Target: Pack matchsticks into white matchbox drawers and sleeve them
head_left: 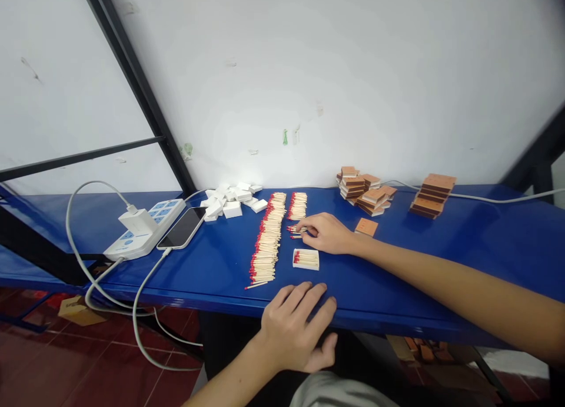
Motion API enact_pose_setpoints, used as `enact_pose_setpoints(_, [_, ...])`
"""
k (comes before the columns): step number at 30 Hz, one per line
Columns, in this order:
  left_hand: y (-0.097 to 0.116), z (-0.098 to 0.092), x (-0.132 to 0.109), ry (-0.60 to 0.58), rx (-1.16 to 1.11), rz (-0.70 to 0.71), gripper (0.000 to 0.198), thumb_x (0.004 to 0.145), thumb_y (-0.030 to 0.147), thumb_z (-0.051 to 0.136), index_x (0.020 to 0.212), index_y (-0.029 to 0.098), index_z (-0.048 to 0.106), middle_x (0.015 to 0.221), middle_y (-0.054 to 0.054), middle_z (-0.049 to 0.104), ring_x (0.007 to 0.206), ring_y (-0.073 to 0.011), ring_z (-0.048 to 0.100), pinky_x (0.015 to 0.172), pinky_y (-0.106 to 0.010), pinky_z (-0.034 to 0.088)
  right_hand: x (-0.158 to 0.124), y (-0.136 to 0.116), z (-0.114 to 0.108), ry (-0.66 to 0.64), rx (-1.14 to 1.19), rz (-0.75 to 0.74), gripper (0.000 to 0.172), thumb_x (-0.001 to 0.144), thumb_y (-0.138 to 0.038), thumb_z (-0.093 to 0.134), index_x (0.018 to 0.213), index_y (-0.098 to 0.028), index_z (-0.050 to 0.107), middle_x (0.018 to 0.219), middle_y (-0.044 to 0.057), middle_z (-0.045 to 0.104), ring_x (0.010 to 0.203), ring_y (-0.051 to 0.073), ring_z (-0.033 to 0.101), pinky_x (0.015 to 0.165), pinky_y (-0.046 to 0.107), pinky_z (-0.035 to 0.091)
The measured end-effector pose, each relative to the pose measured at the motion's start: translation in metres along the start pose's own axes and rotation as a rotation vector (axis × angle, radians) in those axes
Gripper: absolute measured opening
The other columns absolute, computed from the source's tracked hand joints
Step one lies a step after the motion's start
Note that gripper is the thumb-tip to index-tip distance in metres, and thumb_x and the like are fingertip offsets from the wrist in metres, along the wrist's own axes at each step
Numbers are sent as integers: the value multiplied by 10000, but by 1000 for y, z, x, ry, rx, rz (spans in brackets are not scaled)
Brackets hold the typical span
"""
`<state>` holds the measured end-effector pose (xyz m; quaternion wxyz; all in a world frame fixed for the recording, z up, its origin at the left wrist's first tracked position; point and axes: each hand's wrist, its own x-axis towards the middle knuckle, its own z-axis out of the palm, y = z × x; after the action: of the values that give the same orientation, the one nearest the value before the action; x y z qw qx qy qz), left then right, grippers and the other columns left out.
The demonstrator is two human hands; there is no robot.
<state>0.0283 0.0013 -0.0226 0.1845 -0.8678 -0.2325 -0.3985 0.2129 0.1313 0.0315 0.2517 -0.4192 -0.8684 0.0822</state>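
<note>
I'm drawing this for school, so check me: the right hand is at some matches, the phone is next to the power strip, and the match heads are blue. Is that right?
Not quite: the match heads are red, not blue, as the head view shows. The right hand is at some matches, and the phone is next to the power strip.

A smartphone [182,228] is lying just beside a white power strip [165,213], from which a charger [138,221] is sticking up.

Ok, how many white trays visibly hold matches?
1: the white tray between the left hand and right hand. Some insides in the tray pile are hidden.
</note>
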Motion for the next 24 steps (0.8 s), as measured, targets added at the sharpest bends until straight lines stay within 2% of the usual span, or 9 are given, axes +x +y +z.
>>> enact_pose_setpoints(13, [1, 2, 0, 13, 14, -6, 352, 828, 325, 493, 1081, 191, 697, 1132, -73, 717, 977, -250, 656, 794, -356, 495, 0, 1, 1, 10, -1, 48, 272, 822, -205, 562, 1003, -196, 763, 585, -30, 543, 550, 98, 458, 582, 234, 280])
enact_pose_setpoints(24, [1, 1, 1, 14, 27, -8, 326, 818, 292, 513, 1073, 199, 694, 1128, -67, 716, 973, -240, 655, 794, -350, 493, 1, 2, 2, 9, 27, 26, 232, 807, -175, 559, 942, -177, 748, 556, -41, 515, 536, 94, 449, 582, 228, 284])
